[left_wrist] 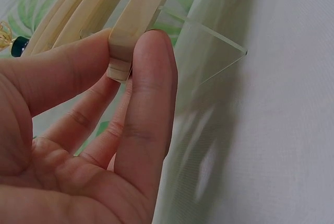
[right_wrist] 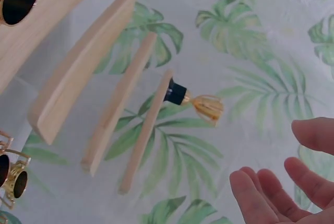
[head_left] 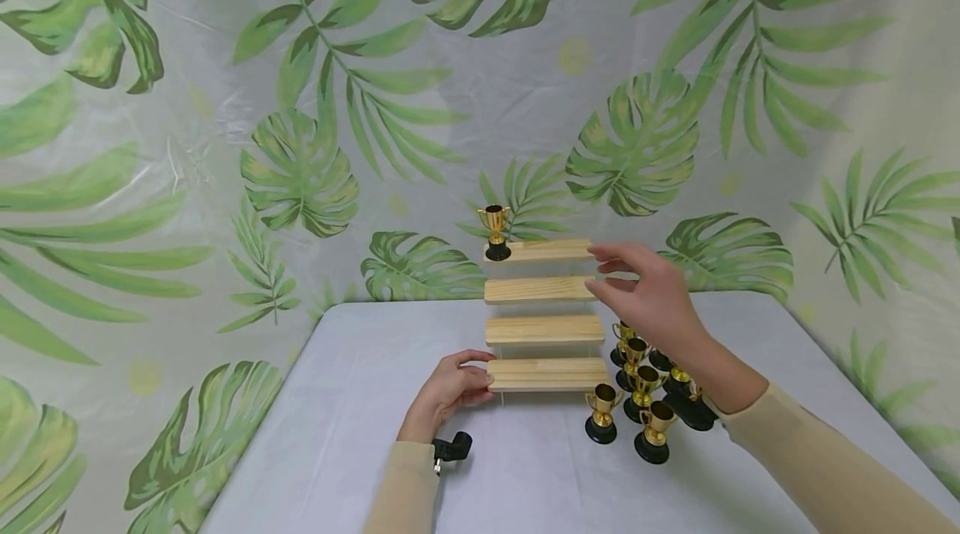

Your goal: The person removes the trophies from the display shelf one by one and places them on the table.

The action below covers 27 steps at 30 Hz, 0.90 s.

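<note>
A four-tier wooden display stand (head_left: 543, 331) with clear supports stands on the table. On the left end of its top tier, a small gold trophy cup (head_left: 496, 227) stands upright on a black base. My left hand (head_left: 447, 386) pinches the left end of the lowest wooden step (left_wrist: 125, 41) between thumb and fingers. Beside the right ends of the upper tiers is my right hand (head_left: 655, 294), fingers loosely bent and apart from the thumb. Nothing lies between those fingers (right_wrist: 250, 198) in the right wrist view.
Several more gold trophy cups (head_left: 647, 388) stand to the right of the stand, partly hidden by my right forearm. One trophy (head_left: 602, 414) is close to the lowest step's front right corner. A leaf-patterned cloth (head_left: 525, 101) hangs behind the white-covered table (head_left: 337, 434).
</note>
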Each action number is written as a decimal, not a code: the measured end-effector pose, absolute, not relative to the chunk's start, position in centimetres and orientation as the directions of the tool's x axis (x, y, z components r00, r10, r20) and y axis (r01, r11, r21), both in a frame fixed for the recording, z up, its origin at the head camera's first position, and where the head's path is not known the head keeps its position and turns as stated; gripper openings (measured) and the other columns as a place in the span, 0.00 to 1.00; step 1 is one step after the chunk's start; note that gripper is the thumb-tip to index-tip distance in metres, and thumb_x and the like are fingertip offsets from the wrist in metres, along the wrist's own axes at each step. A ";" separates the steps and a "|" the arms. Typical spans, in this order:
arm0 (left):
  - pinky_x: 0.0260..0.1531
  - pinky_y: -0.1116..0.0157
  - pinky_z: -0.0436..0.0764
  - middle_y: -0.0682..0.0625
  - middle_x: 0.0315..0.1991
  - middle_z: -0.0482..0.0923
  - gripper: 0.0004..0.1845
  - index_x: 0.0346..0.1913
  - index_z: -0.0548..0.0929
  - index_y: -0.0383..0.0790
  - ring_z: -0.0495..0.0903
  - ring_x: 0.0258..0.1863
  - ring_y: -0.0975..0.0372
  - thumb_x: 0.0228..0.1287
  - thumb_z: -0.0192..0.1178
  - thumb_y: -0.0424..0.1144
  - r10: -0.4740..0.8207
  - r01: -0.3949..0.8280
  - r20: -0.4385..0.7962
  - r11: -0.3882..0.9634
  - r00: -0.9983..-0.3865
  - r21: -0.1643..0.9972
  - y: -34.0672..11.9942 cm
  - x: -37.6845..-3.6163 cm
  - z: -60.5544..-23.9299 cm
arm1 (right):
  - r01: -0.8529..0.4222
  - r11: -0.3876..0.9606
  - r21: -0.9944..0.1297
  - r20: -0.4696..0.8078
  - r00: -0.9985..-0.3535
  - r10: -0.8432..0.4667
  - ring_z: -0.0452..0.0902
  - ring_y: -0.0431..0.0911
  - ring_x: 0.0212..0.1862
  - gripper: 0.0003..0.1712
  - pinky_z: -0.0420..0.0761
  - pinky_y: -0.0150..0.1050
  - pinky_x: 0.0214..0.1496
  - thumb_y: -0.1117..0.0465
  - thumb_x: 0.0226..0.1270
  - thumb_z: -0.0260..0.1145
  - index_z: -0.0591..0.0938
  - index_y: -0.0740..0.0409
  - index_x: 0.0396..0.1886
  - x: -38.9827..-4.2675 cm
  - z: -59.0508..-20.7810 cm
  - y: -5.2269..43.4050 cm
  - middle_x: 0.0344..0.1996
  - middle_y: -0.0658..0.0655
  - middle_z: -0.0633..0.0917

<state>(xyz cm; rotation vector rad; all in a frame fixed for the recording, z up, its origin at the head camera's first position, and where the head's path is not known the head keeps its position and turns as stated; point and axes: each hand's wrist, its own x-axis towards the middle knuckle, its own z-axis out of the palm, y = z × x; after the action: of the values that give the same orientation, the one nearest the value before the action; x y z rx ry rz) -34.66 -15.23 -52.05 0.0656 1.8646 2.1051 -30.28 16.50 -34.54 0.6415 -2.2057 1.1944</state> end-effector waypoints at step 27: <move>0.36 0.61 0.87 0.42 0.37 0.83 0.24 0.61 0.78 0.32 0.86 0.33 0.57 0.61 0.66 0.24 0.269 -0.221 -0.189 -0.092 -0.944 0.971 -15.4 -34.7 -52.3 | -0.675 0.466 -0.572 0.673 -0.711 -0.203 0.82 0.50 0.48 0.23 0.85 0.46 0.49 0.59 0.64 0.75 0.83 0.49 0.59 -34.8 -30.6 10.7 0.47 0.52 0.82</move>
<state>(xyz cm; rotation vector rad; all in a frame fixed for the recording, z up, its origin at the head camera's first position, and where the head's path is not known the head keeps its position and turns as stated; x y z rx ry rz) -34.70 -15.38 -52.29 0.0528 1.8602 2.1036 -34.77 10.73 -30.64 0.7282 -2.1950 1.1887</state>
